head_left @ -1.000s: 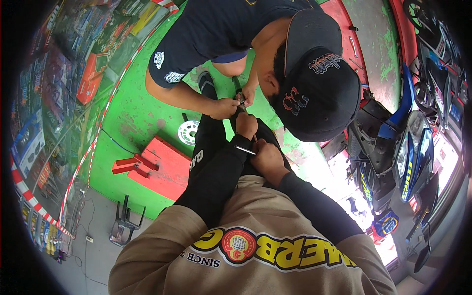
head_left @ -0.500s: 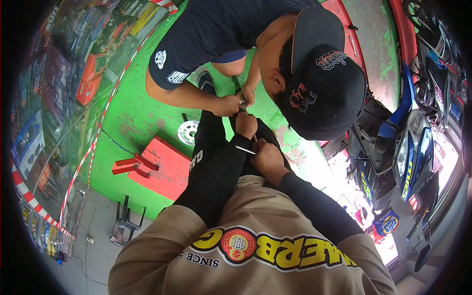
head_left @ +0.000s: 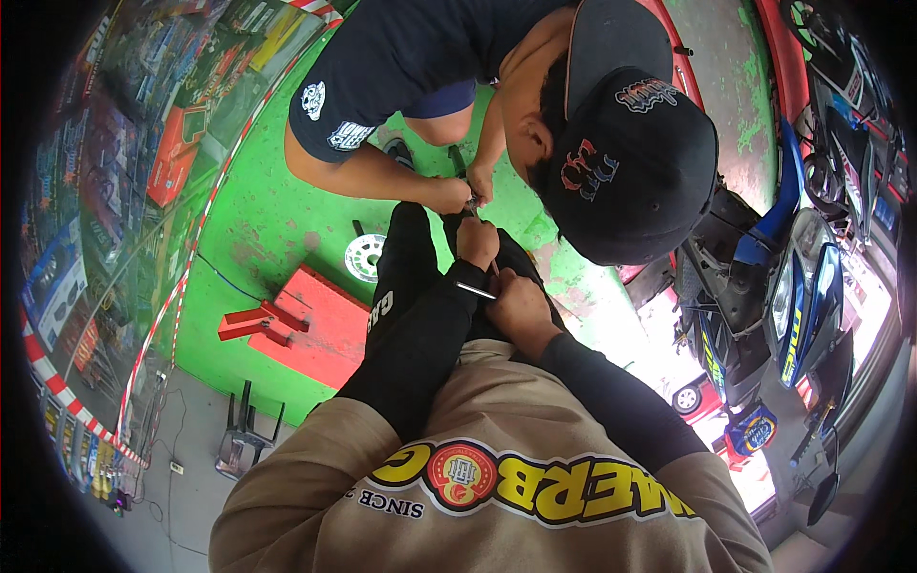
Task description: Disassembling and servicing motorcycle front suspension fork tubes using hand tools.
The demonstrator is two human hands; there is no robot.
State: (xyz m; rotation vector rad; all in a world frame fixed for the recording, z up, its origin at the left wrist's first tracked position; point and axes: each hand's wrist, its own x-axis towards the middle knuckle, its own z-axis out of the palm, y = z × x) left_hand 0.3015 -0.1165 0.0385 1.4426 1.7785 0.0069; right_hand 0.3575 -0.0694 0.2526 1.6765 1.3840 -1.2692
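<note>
My left hand (head_left: 477,242) is closed around a dark, narrow metal part (head_left: 472,211) whose far end runs to the co-worker's hands. Just below and to the right, my right hand (head_left: 522,306) is closed low between my thighs; what its fingers hold is mostly hidden. A thin silver-edged object (head_left: 476,290) crosses my left wrist. Opposite me, a crouching person in a dark shirt and black cap (head_left: 630,143) grips the same part, with one hand (head_left: 451,196) on the left and the other (head_left: 480,181) on the right.
A red box-like stand (head_left: 320,320) and a pale round disc with holes (head_left: 364,258) are on the green floor (head_left: 258,229) at left. A small dark stool (head_left: 250,435) stands lower left. Packaged goods behind glass (head_left: 124,181) line the left; motorcycles (head_left: 802,286) fill the right.
The co-worker's cap and head have shifted slightly to the right and toward me. My hands stay nearly in place.
</note>
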